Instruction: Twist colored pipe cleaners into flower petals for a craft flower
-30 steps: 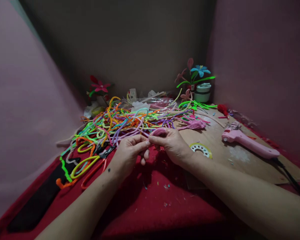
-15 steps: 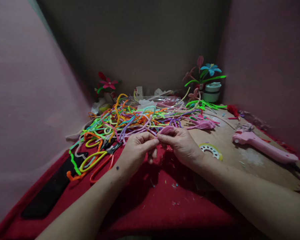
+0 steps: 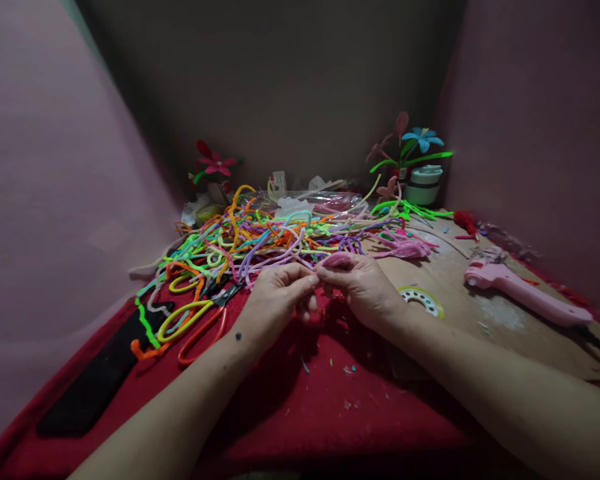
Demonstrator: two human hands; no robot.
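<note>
Between my two hands is a pink pipe cleaner piece (image 3: 338,259), looped over the fingers of my right hand (image 3: 367,290). My right thumb and fingers are closed on it. My left hand (image 3: 281,293) pinches its end at the left, with thumb and forefinger pressed together close to the right fingertips. The exact shape of the pinched end is hidden by the fingers. Just behind both hands lies a tangled heap of colourful pipe cleaners (image 3: 260,233). Scissors (image 3: 200,313) with yellow and orange handles rest left of my left hand.
A pink glue gun (image 3: 525,290) lies on a cardboard sheet (image 3: 460,347) at the right, with a tape roll (image 3: 420,301) nearer my wrist. A black flat object (image 3: 90,387) is at the left. Pipe cleaner flowers (image 3: 423,140) and a light green container (image 3: 424,185) stand at the back.
Both hands keep their pinch on the pink piece with only slight finger movement. The view has shifted very slightly.
</note>
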